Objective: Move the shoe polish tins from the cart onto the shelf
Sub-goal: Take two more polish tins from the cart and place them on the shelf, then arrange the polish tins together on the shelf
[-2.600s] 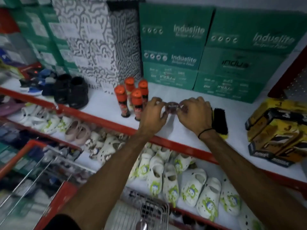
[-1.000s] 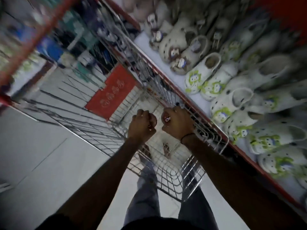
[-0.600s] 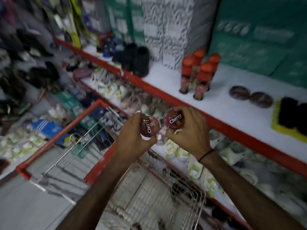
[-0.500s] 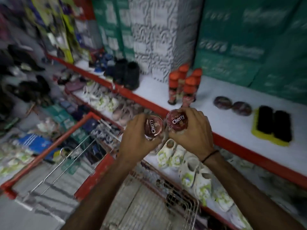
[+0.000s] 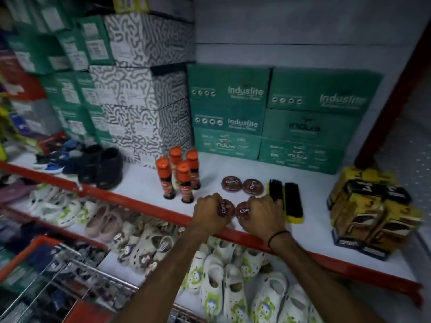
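My left hand [image 5: 208, 212] grips a round dark-red polish tin [image 5: 227, 207] low over the white shelf [image 5: 144, 185], near its red front edge. Beside it, my right hand [image 5: 263, 213] grips a second tin [image 5: 242, 212] marked "Cherry". Whether the held tins touch the shelf I cannot tell. Two more tins, one on the left [image 5: 231, 183] and one on the right [image 5: 252, 186], lie flat side by side just behind my hands. The wire cart [image 5: 77, 287] with its red rim sits at the lower left.
Several orange-capped polish bottles [image 5: 179, 176] stand left of the tins. Two black brushes [image 5: 285, 199] lie to the right, yellow-black boxes [image 5: 368, 213] farther right. Green shoe boxes [image 5: 268, 117] line the back. Black shoes [image 5: 102, 167] sit at left; white clogs [image 5: 224, 287] fill the lower shelf.
After lifting two tins out of the cart, both hands carried them up and forward over the shelf's front edge, down to just in front of the two lying tins.
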Available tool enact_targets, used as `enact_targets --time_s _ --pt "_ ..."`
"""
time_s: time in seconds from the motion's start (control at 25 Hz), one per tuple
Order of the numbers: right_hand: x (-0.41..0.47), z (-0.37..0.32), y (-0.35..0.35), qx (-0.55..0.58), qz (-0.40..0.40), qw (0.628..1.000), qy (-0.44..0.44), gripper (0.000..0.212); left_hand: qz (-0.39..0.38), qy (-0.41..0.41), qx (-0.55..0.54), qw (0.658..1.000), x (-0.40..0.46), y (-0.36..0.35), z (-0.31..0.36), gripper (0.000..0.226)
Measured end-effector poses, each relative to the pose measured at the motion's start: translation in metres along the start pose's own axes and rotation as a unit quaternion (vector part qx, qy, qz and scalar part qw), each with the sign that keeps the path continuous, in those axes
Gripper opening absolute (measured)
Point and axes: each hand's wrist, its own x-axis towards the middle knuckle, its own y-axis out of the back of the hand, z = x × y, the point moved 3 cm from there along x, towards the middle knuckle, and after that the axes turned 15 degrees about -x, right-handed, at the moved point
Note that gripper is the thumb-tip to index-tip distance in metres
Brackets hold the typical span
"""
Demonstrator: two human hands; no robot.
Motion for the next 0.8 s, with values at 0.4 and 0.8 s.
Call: enact_targets --time_s 0.4,0.8 --pt "0.031 0.02 -0.021 -0.014 -0.001 1.0 0.012 0.038 0.003 -0.027 0.089 0.996 0.032 -0.017 -0.004 0.044" --pt "0.076 0.048 -0.02 0.033 -0.102 0.993 0.05 0.044 -0.127 -0.044 0.111 0.985 0.076 -0.013 0.009 0.061"
